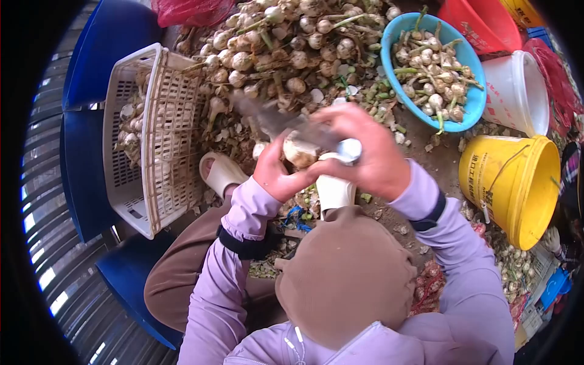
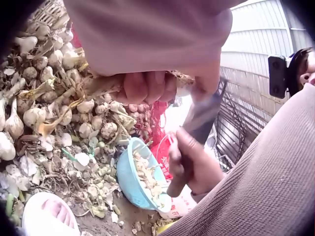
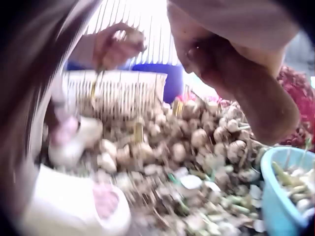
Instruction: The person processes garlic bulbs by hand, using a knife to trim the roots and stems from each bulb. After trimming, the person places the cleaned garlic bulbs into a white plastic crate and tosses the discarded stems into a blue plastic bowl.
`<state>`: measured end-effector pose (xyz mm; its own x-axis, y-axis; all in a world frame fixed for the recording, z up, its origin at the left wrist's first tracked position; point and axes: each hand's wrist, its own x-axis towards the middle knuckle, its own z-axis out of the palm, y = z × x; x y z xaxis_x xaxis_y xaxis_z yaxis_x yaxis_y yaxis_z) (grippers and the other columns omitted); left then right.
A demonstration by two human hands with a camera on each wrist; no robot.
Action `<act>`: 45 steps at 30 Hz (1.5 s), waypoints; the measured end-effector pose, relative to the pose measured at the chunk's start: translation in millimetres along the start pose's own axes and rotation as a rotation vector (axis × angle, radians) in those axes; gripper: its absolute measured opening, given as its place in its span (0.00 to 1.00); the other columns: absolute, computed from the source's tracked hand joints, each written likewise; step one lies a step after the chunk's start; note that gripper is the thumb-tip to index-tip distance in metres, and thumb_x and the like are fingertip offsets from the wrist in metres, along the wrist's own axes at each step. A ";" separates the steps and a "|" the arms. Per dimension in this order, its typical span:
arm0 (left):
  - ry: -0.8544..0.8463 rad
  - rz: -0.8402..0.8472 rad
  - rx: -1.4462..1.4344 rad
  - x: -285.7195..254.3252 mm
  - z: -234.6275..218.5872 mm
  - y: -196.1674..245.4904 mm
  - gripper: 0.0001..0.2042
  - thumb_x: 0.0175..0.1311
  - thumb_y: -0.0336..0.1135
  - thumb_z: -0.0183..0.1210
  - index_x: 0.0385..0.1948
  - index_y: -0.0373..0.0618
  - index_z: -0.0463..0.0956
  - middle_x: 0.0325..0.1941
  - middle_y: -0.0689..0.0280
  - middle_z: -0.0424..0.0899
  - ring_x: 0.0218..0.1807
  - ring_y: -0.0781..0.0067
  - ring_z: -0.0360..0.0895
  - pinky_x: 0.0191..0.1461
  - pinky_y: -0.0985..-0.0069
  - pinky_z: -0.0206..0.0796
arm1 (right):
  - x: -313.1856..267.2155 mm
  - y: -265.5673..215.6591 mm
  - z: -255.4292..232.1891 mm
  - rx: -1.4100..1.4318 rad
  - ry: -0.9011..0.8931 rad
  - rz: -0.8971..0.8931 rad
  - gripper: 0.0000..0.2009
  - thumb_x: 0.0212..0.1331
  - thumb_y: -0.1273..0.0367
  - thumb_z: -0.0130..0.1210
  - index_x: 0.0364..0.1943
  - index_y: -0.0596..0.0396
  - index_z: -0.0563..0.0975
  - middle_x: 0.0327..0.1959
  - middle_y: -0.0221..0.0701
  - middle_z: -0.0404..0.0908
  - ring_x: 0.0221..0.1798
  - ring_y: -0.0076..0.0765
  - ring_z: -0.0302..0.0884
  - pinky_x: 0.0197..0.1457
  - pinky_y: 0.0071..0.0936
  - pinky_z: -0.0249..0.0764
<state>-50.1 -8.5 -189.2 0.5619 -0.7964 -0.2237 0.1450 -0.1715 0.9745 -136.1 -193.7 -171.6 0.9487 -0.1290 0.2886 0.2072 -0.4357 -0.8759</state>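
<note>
My left hand (image 1: 272, 173) grips a garlic bulb (image 1: 300, 152) in front of my knees, its cut-looking pale side facing up in the head view. My right hand (image 1: 378, 155) is curled round a knife, whose blurred dark blade (image 1: 277, 121) passes over the bulb; a pale round end (image 1: 350, 149) shows by the right thumb. The left wrist view shows the blade (image 2: 203, 117) rising from the right hand (image 2: 199, 169), with the left fingers (image 2: 155, 88) bent above. From the right wrist, the left hand (image 3: 114, 49) appears across the heap, blurred.
A large heap of stemmed garlic (image 1: 298, 58) spreads ahead, with trimmings around it. A white plastic crate (image 1: 152, 140) holding garlic stands left. To the right are a blue basin (image 1: 389, 79) of garlic, a white bucket (image 1: 517, 91) and a yellow bucket (image 1: 496, 176). Blue chairs (image 1: 91, 164) line the left.
</note>
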 end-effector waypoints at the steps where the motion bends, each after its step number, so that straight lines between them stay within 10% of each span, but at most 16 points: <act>1: 0.014 0.245 0.381 5.1 2.5 -7.6 0.25 0.53 0.35 0.66 0.53 0.41 0.69 0.44 0.66 0.80 0.46 0.72 0.77 0.53 0.73 0.69 | 5.3 -2.1 6.5 0.057 -0.017 -0.091 0.14 0.45 0.68 0.69 0.29 0.57 0.74 0.46 0.38 0.77 0.48 0.44 0.75 0.53 0.37 0.70; 4: -0.003 0.182 0.548 7.3 -8.8 -5.1 0.32 0.55 0.39 0.67 0.61 0.42 0.65 0.45 0.65 0.80 0.47 0.71 0.78 0.51 0.73 0.69 | 7.9 12.5 9.1 -0.035 -0.037 -0.109 0.13 0.46 0.67 0.66 0.32 0.57 0.76 0.42 0.37 0.74 0.46 0.44 0.72 0.51 0.38 0.69; 8: 0.450 -0.291 -0.313 -3.1 -9.6 -6.3 0.27 0.58 0.35 0.66 0.58 0.35 0.66 0.51 0.59 0.78 0.52 0.73 0.76 0.54 0.73 0.68 | 1.0 16.1 9.4 -0.158 0.281 0.094 0.15 0.38 0.74 0.68 0.30 0.58 0.73 0.42 0.39 0.70 0.46 0.46 0.72 0.49 0.37 0.71; 12: 0.164 0.109 0.298 9.3 -1.3 -35.7 0.17 0.70 0.43 0.54 0.52 0.40 0.69 0.49 0.63 0.78 0.49 0.72 0.77 0.52 0.74 0.71 | -11.1 11.3 35.5 -0.020 0.155 0.030 0.17 0.36 0.76 0.67 0.33 0.57 0.74 0.44 0.39 0.69 0.49 0.46 0.72 0.52 0.37 0.71; 13: 0.303 -0.142 -0.553 15.3 13.8 -0.4 0.14 0.72 0.41 0.51 0.51 0.42 0.71 0.44 0.64 0.79 0.45 0.72 0.78 0.48 0.76 0.71 | -12.4 8.7 27.4 -0.045 0.090 0.036 0.17 0.35 0.76 0.67 0.34 0.57 0.74 0.45 0.38 0.69 0.48 0.47 0.73 0.49 0.35 0.73; 15: 0.414 -0.087 -0.695 19.0 0.6 1.5 0.12 0.72 0.38 0.51 0.49 0.41 0.72 0.41 0.66 0.80 0.42 0.76 0.78 0.45 0.78 0.71 | -14.9 9.3 10.1 -0.122 0.097 0.096 0.17 0.37 0.76 0.67 0.34 0.57 0.74 0.44 0.39 0.71 0.44 0.46 0.76 0.44 0.35 0.75; 16: 0.229 0.037 -0.495 18.1 -20.3 -4.9 0.11 0.70 0.35 0.52 0.47 0.40 0.73 0.38 0.67 0.81 0.40 0.78 0.77 0.43 0.80 0.70 | -14.9 8.7 -0.9 -0.179 0.072 0.182 0.14 0.40 0.74 0.66 0.32 0.56 0.73 0.37 0.38 0.74 0.38 0.47 0.78 0.38 0.35 0.76; 19: 0.376 0.058 -0.048 13.7 -17.9 -7.7 0.08 0.68 0.32 0.55 0.42 0.39 0.76 0.34 0.69 0.80 0.37 0.78 0.76 0.41 0.81 0.69 | -6.3 -2.0 -5.5 -0.289 -0.028 0.224 0.09 0.49 0.67 0.62 0.30 0.51 0.74 0.25 0.36 0.78 0.28 0.48 0.79 0.29 0.39 0.73; 27: 0.315 0.241 0.677 4.7 -18.6 21.8 0.09 0.66 0.27 0.56 0.45 0.36 0.76 0.36 0.69 0.78 0.35 0.81 0.73 0.38 0.82 0.67 | -11.1 40.1 6.5 -0.311 -0.065 0.373 0.08 0.55 0.64 0.59 0.29 0.53 0.76 0.18 0.42 0.77 0.24 0.48 0.80 0.26 0.40 0.72; 31: 0.410 0.013 0.291 -1.8 -37.2 12.6 0.11 0.67 0.32 0.57 0.48 0.41 0.78 0.32 0.69 0.80 0.30 0.81 0.73 0.34 0.82 0.67 | -44.2 49.0 9.1 -0.204 0.096 0.508 0.12 0.55 0.61 0.61 0.29 0.55 0.76 0.18 0.41 0.76 0.22 0.49 0.77 0.27 0.39 0.71; 35: 0.675 0.156 0.323 -11.6 -114.0 51.9 0.16 0.69 0.38 0.55 0.57 0.47 0.73 0.33 0.69 0.79 0.29 0.85 0.71 0.30 0.87 0.62 | -24.6 69.0 24.8 -0.190 -0.068 0.506 0.13 0.53 0.59 0.63 0.31 0.54 0.76 0.21 0.41 0.78 0.25 0.50 0.79 0.28 0.40 0.72; 37: 0.777 0.402 0.711 -28.7 -196.7 81.9 0.22 0.66 0.38 0.60 0.56 0.35 0.69 0.45 0.57 0.79 0.44 0.70 0.77 0.49 0.75 0.69 | -23.6 88.3 35.6 -0.266 -0.025 0.423 0.14 0.52 0.58 0.63 0.32 0.54 0.76 0.22 0.42 0.79 0.27 0.51 0.79 0.29 0.41 0.73; 39: 1.022 0.259 1.435 -50.8 -216.1 83.4 0.30 0.60 0.43 0.65 0.57 0.30 0.67 0.52 0.51 0.76 0.53 0.58 0.74 0.60 0.67 0.65 | -12.2 78.3 42.8 -0.177 -0.062 0.553 0.16 0.52 0.58 0.64 0.33 0.57 0.76 0.24 0.43 0.80 0.29 0.52 0.80 0.32 0.39 0.74; 40: 0.891 0.439 1.216 -41.1 -205.0 65.2 0.36 0.53 0.47 0.70 0.58 0.31 0.67 0.55 0.46 0.74 0.57 0.52 0.71 0.63 0.62 0.61 | -9.3 78.1 50.5 -0.144 -0.032 0.524 0.16 0.52 0.58 0.64 0.33 0.57 0.76 0.24 0.43 0.80 0.29 0.51 0.80 0.32 0.39 0.74; 42: 0.887 -0.137 0.878 -20.8 -127.5 11.8 0.30 0.53 0.43 0.69 0.56 0.41 0.71 0.57 0.52 0.73 0.61 0.57 0.68 0.67 0.64 0.57 | -7.5 74.2 59.3 -0.113 -0.005 0.500 0.16 0.51 0.59 0.64 0.33 0.57 0.76 0.25 0.43 0.80 0.29 0.50 0.80 0.32 0.38 0.74; 45: 0.393 -0.504 1.002 -3.8 -82.5 -104.2 0.34 0.44 0.43 0.71 0.60 0.57 0.70 0.61 0.49 0.68 0.61 0.46 0.68 0.65 0.61 0.61 | -12.9 61.9 38.2 -0.097 -0.007 0.474 0.15 0.52 0.60 0.64 0.32 0.57 0.75 0.24 0.43 0.79 0.28 0.48 0.80 0.31 0.39 0.73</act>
<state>-0.1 60.3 -291.4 0.8606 -0.3064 -0.4068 -0.1820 -0.9311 0.3163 -126.4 -185.0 -244.3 0.9349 -0.3274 -0.1366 -0.2712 -0.4116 -0.8700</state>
